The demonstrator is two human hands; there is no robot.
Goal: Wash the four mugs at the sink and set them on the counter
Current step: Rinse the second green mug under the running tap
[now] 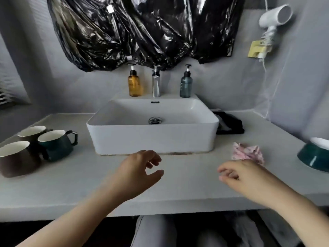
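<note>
Three mugs stand upright on the counter [178, 184] left of the white sink [153, 138]: a brown mug [16, 161] nearest, a dark green mug [57, 145] with its handle toward the sink, and a dark mug [31, 133] behind them. A fourth, dark green mug [315, 155] sits at the right edge, partly cut off. My left hand [137, 173] hovers over the counter in front of the sink, fingers loosely curled and holding nothing. My right hand [242, 177] hovers to its right, also relaxed and holding nothing.
A chrome tap [156, 82] stands behind the basin between an amber pump bottle [135, 82] and a teal pump bottle [186, 84]. A crumpled pink cloth [247, 152] lies by my right hand. A black item [229, 123] lies right of the sink. A hairdryer [274, 18] hangs on the wall.
</note>
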